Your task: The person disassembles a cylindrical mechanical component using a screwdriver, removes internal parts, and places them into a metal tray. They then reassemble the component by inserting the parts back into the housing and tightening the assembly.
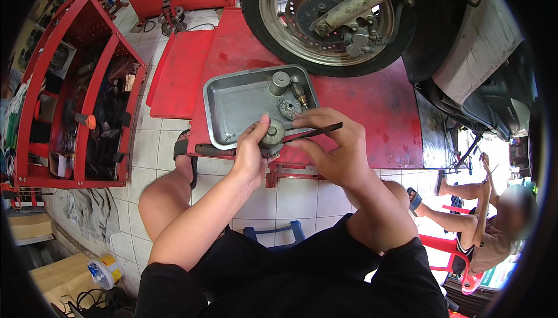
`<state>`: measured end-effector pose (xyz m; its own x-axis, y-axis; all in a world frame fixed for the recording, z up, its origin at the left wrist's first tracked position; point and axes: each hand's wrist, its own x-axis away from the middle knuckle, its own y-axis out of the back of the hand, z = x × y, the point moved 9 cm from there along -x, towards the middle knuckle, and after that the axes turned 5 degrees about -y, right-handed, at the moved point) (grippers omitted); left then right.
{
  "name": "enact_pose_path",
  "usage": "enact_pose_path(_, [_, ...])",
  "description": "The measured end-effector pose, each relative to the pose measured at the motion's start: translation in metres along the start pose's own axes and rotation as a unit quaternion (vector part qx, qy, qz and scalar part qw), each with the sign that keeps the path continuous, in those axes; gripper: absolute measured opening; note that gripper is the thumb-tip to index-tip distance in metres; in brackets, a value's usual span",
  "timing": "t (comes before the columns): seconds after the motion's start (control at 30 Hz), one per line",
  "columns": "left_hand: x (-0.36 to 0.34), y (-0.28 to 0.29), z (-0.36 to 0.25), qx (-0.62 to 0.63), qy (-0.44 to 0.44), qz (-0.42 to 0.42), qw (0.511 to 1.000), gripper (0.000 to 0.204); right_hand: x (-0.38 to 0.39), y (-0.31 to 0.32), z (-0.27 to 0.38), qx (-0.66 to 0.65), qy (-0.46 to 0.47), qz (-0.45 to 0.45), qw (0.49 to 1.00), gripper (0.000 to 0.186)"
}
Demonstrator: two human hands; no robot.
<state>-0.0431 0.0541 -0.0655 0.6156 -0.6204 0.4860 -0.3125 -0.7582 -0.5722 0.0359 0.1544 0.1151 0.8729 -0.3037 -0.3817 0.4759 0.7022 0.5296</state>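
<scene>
My left hand (251, 149) is closed round a grey, round-topped metal part (272, 134) with a small raised knob, held over the near edge of the metal tray (218, 100). My right hand (343, 146) pinches a thin, dark, strip-like tool (323, 131). The tool's near end points at the side of the metal part; whether it touches is hard to see. Inside the tray, at its right side, lie a similar round metal part (279, 83), a flatter metal piece (288, 108) and a slim part with a brass-coloured end (299, 94).
The tray rests on a red lift table (372, 115) beneath a motorcycle's front wheel (331, 22). A dark handle (210, 150) lies along the near table edge. On the left stands a red tool rack (90, 97). A blue stool (299, 232) is below me; another person (488, 225) sits at right.
</scene>
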Motion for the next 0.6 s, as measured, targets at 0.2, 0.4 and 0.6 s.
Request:
enact_pose_path(0.2, [-0.001, 0.002, 0.002, -0.004, 0.005, 0.007, 1.000, 0.040, 0.005, -0.009, -0.007, -0.006, 0.016, 0.071, 0.997, 0.030])
enact_pose_path(0.4, [0.005, -0.004, 0.001, 0.008, 0.010, 0.003, 1.000, 0.040, -0.003, -0.003, 0.004, -0.017, 0.028, 0.009, 0.999, 0.025])
enact_pose_path(0.6, [0.003, -0.002, 0.004, -0.024, 0.017, 0.009, 1.000, 0.042, 0.004, -0.004, -0.004, 0.018, 0.035, 0.064, 0.997, 0.029])
